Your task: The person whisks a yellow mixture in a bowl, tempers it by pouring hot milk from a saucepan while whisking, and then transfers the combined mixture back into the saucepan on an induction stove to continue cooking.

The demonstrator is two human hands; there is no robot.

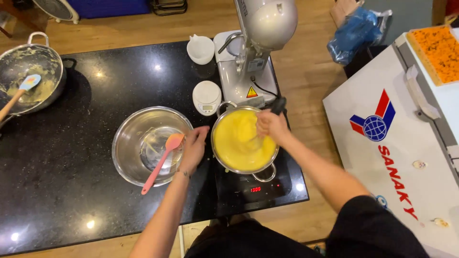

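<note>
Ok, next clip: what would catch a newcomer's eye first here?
Most likely the bright yellow batter in the steel pot at the middle of the black counter, with the right hand over it gripping a dark-handled tool and the left hand at the pot's side. Just left sits an empty steel bowl holding a pink spatula, and a silver stand mixer rises behind the pot.

hands 2 | spatulas 2 | pots 1 | bowls 1 | pans 1 | mixers 1 | scales 1
</note>
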